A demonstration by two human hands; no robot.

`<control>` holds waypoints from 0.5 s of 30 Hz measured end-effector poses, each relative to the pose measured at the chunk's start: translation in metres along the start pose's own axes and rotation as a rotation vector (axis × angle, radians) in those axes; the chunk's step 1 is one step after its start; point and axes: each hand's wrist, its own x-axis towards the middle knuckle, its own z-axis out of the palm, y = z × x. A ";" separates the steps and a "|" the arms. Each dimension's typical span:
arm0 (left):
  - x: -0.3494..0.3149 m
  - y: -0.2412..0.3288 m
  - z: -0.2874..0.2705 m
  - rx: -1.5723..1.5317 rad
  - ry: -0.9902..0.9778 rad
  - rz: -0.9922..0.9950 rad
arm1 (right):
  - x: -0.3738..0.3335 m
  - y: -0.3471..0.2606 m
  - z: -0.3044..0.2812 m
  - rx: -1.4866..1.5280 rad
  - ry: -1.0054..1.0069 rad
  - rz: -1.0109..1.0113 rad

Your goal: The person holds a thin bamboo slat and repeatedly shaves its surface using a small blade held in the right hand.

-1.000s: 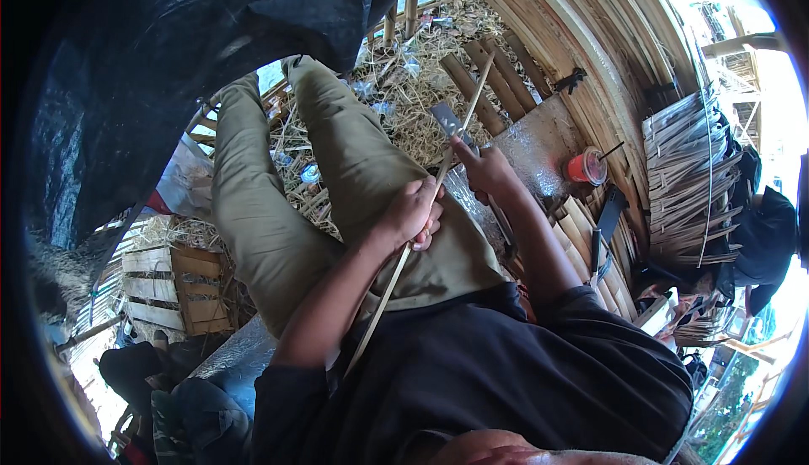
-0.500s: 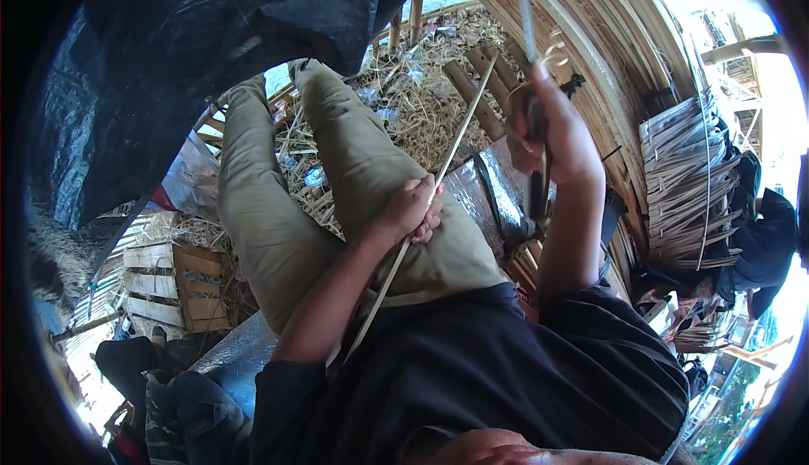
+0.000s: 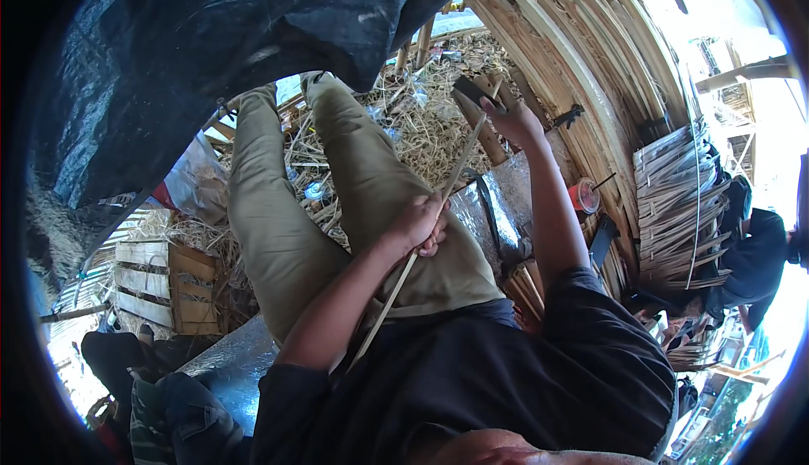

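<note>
With straw (image 3: 430, 115) at upper centre, clasped a pale strip (image 3: 462, 161) mid-frame against the thigh (image 3: 462, 254) with left hand (image 3: 425, 222), seemingly for steadiness, and gripped a dark blade (image 3: 468, 90) near its upper end with right hand (image 3: 516, 123).

The strip (image 3: 462, 164) is pale tan, trousers (image 3: 371, 170) khaki, shirt (image 3: 480, 372) black.
</note>
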 end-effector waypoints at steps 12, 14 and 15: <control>0.006 -0.001 -0.001 0.013 -0.026 -0.009 | 0.036 0.048 0.028 0.007 -0.199 0.057; 0.004 -0.001 0.002 0.050 -0.027 -0.006 | 0.037 0.059 0.031 0.024 -0.195 0.037; 0.003 0.001 0.002 0.025 -0.036 -0.018 | 0.036 0.060 0.033 0.043 -0.210 0.043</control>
